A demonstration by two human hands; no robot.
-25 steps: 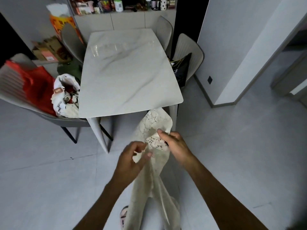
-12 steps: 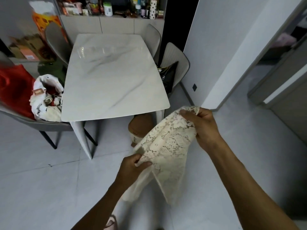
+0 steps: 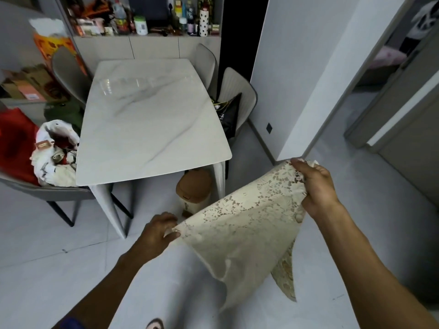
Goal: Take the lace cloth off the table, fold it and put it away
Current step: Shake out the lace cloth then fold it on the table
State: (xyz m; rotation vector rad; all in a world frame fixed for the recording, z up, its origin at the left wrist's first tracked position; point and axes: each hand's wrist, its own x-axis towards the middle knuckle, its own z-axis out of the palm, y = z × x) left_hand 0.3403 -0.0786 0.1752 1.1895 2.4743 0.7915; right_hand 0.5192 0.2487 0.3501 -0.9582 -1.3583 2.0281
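Foot (image 3: 155,324): at 6 o'clock, bottom edge, only partly in view on the pale floor (image 3: 47,269).

Left hand (image 3: 156,232): near, at 7 o'clock of centre. Closed in a pinch on one corner of the cloth.

Cloth (image 3: 240,224): cream lace, off the table, held in the air between both hands, stretched along its top edge from 7 to 3 o'clock. The rest hangs in a doubled point toward the floor, a second layer showing behind at 5 o'clock.

Right hand (image 3: 316,186): at 3 o'clock, higher than the left. Fist closed on the opposite corner, edge bunched inside.

Bin (image 3: 193,188): brown lid, on the floor under the near table corner, behind the cloth.

Table (image 3: 152,119): white marble top, at 11 o'clock, bare.

Chairs: one at 9 o'clock (image 3: 47,191) carries a red bag and white bundle; two at 1 o'clock, the nearer (image 3: 240,91) with a black bag.

Shelf (image 3: 147,34): far, at 12 o'clock, crowded with bottles.

Step in hand: folding, removal apparently done. Next move likely calls for bringing the two held corners together and evening the hanging edges; soft lace will sag and may skew.
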